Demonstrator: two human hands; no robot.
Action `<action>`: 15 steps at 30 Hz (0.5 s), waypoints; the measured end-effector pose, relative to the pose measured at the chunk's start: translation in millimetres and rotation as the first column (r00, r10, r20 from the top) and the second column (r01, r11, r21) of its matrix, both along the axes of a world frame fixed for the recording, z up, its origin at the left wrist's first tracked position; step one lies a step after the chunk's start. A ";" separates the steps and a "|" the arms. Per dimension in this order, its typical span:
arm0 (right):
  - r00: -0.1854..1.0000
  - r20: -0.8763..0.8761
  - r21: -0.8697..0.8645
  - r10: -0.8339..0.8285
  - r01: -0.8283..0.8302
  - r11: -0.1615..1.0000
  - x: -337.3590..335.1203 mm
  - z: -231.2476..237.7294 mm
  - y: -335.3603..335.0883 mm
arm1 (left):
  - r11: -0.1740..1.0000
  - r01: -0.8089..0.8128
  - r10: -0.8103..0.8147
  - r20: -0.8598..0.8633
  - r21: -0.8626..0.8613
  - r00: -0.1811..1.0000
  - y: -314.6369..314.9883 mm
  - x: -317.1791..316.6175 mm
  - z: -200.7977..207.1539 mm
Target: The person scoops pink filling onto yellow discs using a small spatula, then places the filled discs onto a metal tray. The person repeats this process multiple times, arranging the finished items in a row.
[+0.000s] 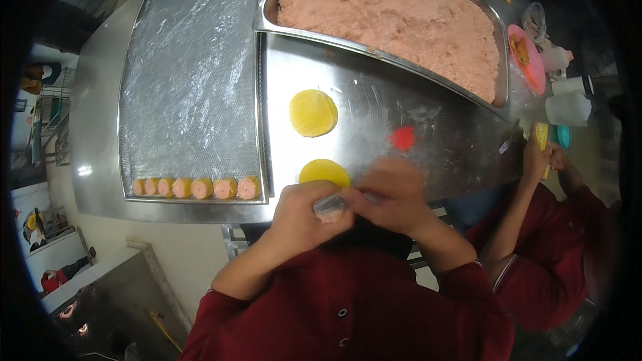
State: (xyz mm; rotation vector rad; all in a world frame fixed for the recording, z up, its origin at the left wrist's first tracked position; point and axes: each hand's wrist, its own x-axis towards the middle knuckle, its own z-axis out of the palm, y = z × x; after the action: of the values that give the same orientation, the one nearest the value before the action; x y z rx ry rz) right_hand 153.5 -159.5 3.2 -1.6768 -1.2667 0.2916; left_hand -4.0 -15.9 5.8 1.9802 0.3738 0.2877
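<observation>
1. At the far left, the foil-lined tray [190,80] carries one row of six finished pink-filled rolls [195,188] along its near edge; the rest of its lined surface is bare, so I judge the work only just begun.
2. My left hand [304,217] is curled around a small wrapper with pink filling [330,208], held just above the table's near edge.
3. Two stacks of round yellow wrappers [313,112] wait on the steel table [374,93], one well ahead of my hands, the other just behind them.
4. My right hand [394,194] pinches the same piece from the other side, fingers closed on it.
5. The large pan of pink paste [394,20] is nearly full, so plenty is left.
6. At the far right, a co-worker's hands [543,154] hold another yellow wrapper.
</observation>
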 end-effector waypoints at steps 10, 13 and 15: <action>0.986 -0.165 -0.090 -0.034 0.019 0.996 13.4 -0.5 -19.8 | 0.993 0.116 -0.112 0.109 -0.027 0.988 8.0 1.8 -3.0; 0.994 -0.096 -0.046 0.054 -0.059 0.997 15.7 3.0 -16.3 | 0.992 0.087 -0.073 0.148 -0.087 0.986 9.0 1.9 -3.9; 0.995 -0.047 -0.008 0.093 -0.094 0.996 15.5 8.0 -12.7 | 0.969 0.073 -0.049 0.105 -0.234 0.993 7.6 -0.6 -1.3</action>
State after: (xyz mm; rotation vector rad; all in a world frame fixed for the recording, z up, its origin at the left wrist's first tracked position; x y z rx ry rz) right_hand 169.0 -172.1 11.2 -1.6125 -1.3133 0.3915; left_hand -4.6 -8.3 4.5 1.7317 0.2701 0.2859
